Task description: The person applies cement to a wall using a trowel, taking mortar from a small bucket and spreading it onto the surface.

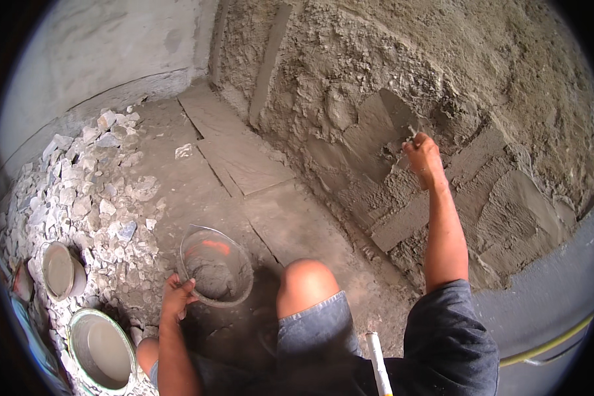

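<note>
Mortared wall [369, 69] — right hand [424, 158] grips trowel [396, 111], left hand [177, 298] the bucket [246, 269].

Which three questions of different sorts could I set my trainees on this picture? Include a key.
1. Which of the person's hands touches the mortar bucket?
2. True or false: the broken stones lie to the right of that bucket in the picture.
3. What colour is the rim of the tub at lower left? A) red B) pale green C) black

Key: 1. The left hand. 2. False; the broken stones lie to its left. 3. B.
</note>
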